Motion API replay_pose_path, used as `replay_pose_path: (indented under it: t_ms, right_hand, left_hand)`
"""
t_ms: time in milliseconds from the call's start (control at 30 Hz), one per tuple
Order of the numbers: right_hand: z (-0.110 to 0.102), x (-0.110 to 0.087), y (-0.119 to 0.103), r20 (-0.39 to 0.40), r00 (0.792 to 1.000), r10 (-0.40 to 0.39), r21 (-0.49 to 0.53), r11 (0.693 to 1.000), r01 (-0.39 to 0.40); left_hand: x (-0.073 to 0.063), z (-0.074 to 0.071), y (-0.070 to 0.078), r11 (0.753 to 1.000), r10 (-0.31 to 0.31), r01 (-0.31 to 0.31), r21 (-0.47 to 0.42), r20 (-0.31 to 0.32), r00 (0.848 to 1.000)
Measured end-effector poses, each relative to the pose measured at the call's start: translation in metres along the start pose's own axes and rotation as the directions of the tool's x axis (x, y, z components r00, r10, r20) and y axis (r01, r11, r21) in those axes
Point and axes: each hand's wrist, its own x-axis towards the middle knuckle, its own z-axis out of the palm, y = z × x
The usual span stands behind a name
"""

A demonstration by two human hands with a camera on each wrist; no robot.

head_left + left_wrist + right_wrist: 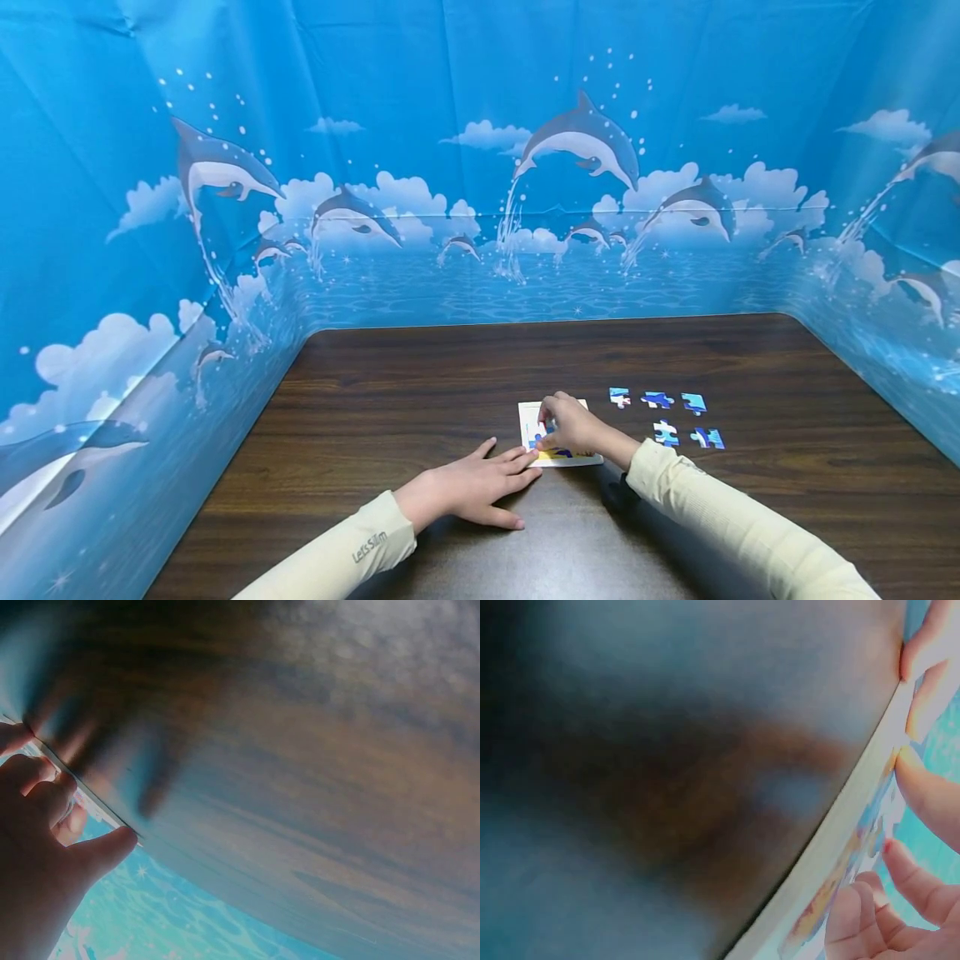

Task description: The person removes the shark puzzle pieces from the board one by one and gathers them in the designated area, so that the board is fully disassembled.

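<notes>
A small jigsaw board [527, 412] with a white border and a blue and yellow picture lies on the table. My right hand [579, 427] is over it, thumb and forefinger bent toward each other around a puzzle piece [551, 426] at the board's left part; the fingers partly hide the piece. The left hand [476, 490] lies flat with fingers stretched out, its fingertips at the board's lower left edge and its thumb apart on the table. In the right wrist view, the board's edge [832, 814] runs slanted beside the fingers.
Several loose blue and white puzzle pieces [657, 400] lie in two rows right of the board, near the right sleeve [720, 500]. The dark wooden table [405, 375] is bordered by a blue curtain [420, 92] printed with dolphins at the back and sides.
</notes>
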Motion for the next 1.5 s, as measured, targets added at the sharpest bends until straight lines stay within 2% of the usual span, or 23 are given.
replay_pose_path:
  t_ms: [167,267,367,533,800,900,1133,1233,1367,1500]
  right_hand:
    - [-0.002,0.003,-0.001,0.023,0.999,0.036,0.084,0.996,-0.038]
    - [-0.005,0.003,0.003,0.034,0.999,0.016,0.14,0.99,-0.021]
    - [-0.008,0.003,0.007,0.037,0.999,-0.036,0.164,0.986,0.03]
    - [-0.01,0.003,0.011,0.047,0.99,-0.134,0.129,0.983,0.127]
    - [-0.011,0.004,0.015,0.091,0.951,-0.294,0.018,0.956,0.294]
    - [-0.008,0.004,0.017,0.078,0.938,-0.338,-0.004,0.941,0.339]
    - [-0.006,0.005,0.019,0.027,0.953,-0.301,0.104,0.949,0.297]
    - [-0.007,0.005,0.018,0.028,0.96,-0.28,0.124,0.953,0.275]
    - [-0.007,0.006,0.016,0.042,0.971,-0.234,0.114,0.967,0.228]
    - [-0.007,0.008,0.014,0.018,0.978,-0.209,0.073,0.976,0.207]
  left_hand:
    - [-0.001,-0.002,0.0,1.0,0.002,-0.002,-0.011,0.005,1.0]
    - [-0.001,-0.003,-0.001,1.0,-0.003,0.004,-0.023,0.011,1.0]
    - [-0.001,-0.004,-0.001,0.999,-0.011,0.012,-0.036,0.015,1.0]
    - [0.0,-0.003,-0.002,0.999,-0.019,0.02,-0.043,0.015,1.0]
    - [0.0,-0.003,-0.001,0.998,-0.022,0.024,-0.059,0.021,1.0]
    - [-0.001,-0.003,-0.001,0.998,-0.021,0.021,-0.056,0.011,1.0]
    - [-0.001,-0.003,0.0,0.999,-0.027,0.027,-0.037,0.0,1.0]
    - [-0.001,-0.003,0.001,0.999,-0.027,0.027,-0.025,-0.006,1.0]
    - [0.0,-0.004,0.001,0.999,-0.026,0.026,-0.026,-0.006,1.0]
    - [0.001,-0.003,-0.001,0.999,-0.025,0.025,-0.041,0.003,1.0]
